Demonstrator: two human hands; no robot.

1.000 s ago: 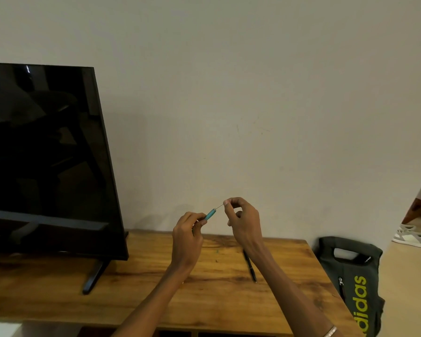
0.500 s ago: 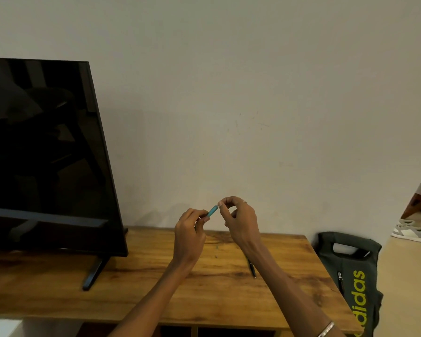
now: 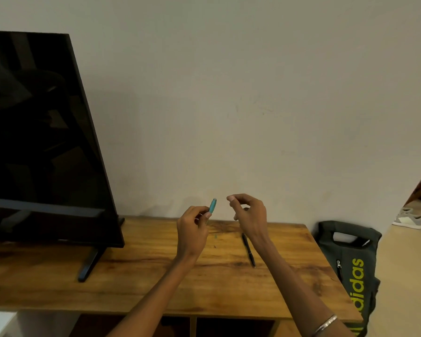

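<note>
The fingers [image 3: 206,214] of the left hand [image 3: 192,229] pinch the lower end of a short teal cylinder [image 3: 213,205], a smooth, matt, rounded piece that stands nearly upright in the air above the rear of the wooden counter [image 3: 144,263]. Just beside it, apart from it, the right hand [image 3: 250,212] is raised with its fingers curled, thumb tip meeting forefinger tip. Below the right wrist a black pen [image 3: 248,250] lies on the counter, with a dark television [image 3: 34,142] to the left and a dark bag [image 3: 350,263] off the right end.
</note>
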